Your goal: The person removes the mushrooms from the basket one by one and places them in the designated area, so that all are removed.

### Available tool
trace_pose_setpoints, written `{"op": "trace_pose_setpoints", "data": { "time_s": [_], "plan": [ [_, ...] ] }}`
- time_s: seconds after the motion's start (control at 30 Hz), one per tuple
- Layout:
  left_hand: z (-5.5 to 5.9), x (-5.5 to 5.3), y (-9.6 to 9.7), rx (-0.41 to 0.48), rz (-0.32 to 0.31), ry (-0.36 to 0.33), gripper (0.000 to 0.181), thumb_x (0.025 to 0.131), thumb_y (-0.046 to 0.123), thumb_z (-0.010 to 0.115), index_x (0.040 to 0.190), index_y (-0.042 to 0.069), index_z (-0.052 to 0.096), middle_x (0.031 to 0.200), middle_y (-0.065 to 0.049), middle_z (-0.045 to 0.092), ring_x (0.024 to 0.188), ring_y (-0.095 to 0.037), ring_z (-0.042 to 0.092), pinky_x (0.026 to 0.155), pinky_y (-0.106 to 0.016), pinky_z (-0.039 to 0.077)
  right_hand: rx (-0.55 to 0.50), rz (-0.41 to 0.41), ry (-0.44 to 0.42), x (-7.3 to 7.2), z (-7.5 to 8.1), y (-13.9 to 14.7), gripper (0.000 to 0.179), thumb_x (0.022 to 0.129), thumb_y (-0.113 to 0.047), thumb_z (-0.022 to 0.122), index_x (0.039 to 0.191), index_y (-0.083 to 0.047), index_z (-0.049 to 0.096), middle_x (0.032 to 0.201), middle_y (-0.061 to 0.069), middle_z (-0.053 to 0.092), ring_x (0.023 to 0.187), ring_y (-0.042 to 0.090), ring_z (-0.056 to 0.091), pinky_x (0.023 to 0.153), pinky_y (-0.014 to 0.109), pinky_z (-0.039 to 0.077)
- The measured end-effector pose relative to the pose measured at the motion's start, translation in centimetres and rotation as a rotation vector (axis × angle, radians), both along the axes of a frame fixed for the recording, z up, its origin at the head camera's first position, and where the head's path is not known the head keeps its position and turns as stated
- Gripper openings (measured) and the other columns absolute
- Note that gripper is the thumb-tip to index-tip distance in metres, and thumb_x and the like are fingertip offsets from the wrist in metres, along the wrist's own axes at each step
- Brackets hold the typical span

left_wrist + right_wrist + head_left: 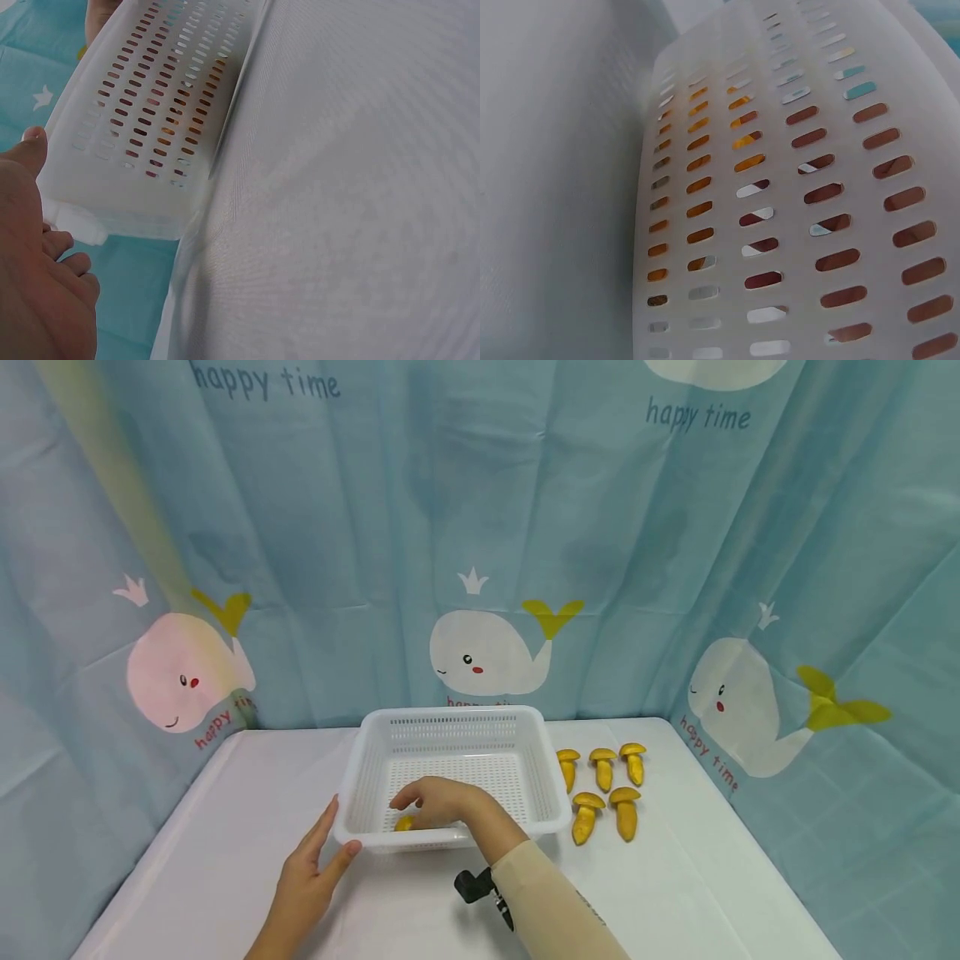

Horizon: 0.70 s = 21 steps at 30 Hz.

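A white perforated plastic basket [465,717] stands on the table. My left hand [303,881] holds its near left corner, thumb on the front rim and fingers along the left side; in the left wrist view the thumb and curled fingers show at the basket's edge. My right hand [438,802] reaches down inside, by the near wall. Beside its fingers lies a yellow mushroom [404,822], partly hidden by the hand. The index finger is spread away from it. Through the wall's slots in the right wrist view, mushroom yellow [700,185] shows low down.
Several more yellow mushrooms [588,817] lie in two rows right of the basket, one partly behind its rim. A white cloth [697,860] covers the table. A blue curtain with whales [360,635] hangs behind and at both sides.
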State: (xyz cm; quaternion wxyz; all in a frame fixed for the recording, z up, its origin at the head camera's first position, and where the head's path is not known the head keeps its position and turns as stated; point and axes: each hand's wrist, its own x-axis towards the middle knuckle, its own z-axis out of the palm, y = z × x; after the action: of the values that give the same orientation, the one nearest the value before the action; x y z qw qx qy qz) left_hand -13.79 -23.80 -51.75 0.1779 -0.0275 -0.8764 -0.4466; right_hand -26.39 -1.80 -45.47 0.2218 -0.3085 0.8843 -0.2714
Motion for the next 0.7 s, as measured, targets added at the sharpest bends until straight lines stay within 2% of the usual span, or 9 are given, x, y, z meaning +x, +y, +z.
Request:
{"op": "trace_pose_setpoints", "data": {
  "time_s": [0.23,0.37,0.53,0.7],
  "plan": [
    [0.1,0.13,-0.06,-0.003,0.001,-0.004,0.078,0.097,0.03,0.072,0.163,0.029,0.029,0.165,-0.004,0.033,0.15,-0.024,0.034,0.1,0.004,0.022,0.004,-0.024,-0.025,0.1,0.18,-0.03,0.044,0.083,-0.003,0.076,0.122,-0.024,0.076,0.12,-0.009,0.072,0.116,0.017,0.062,0.095,0.035,0.055],
    [0.23,0.06,-0.08,-0.007,-0.007,-0.019,0.079,0.098,0.032,0.071,0.163,0.028,0.028,0.165,-0.006,0.032,0.149,-0.039,0.035,0.102,0.002,0.021,0.008,-0.025,-0.034,-0.04,0.07,-0.09,0.041,0.083,-0.001,0.076,0.117,-0.023,0.078,0.112,-0.012,0.072,0.105,0.011,0.061,0.093,0.033,0.055],
    [0.3,0.09,-0.03,-0.013,-0.013,-0.024,0.078,0.099,0.033,0.07,0.163,0.03,0.025,0.166,-0.006,0.029,0.148,-0.042,0.035,0.101,0.002,0.019,-0.003,-0.018,-0.055,-0.27,-0.17,-0.15,0.037,0.083,0.004,0.073,0.111,-0.02,0.079,0.106,-0.012,0.072,0.096,0.006,0.06,0.088,0.026,0.053],
    [0.47,0.21,0.08,-0.01,-0.014,-0.002,0.077,0.099,0.031,0.071,0.163,0.028,0.028,0.166,-0.007,0.03,0.147,-0.044,0.036,0.101,0.003,0.019,-0.004,-0.034,-0.048,-0.22,-0.27,-0.25,0.032,0.084,0.003,0.074,0.104,-0.021,0.08,0.102,-0.012,0.072,0.093,0.006,0.059,0.085,0.025,0.053]
  ]
}}
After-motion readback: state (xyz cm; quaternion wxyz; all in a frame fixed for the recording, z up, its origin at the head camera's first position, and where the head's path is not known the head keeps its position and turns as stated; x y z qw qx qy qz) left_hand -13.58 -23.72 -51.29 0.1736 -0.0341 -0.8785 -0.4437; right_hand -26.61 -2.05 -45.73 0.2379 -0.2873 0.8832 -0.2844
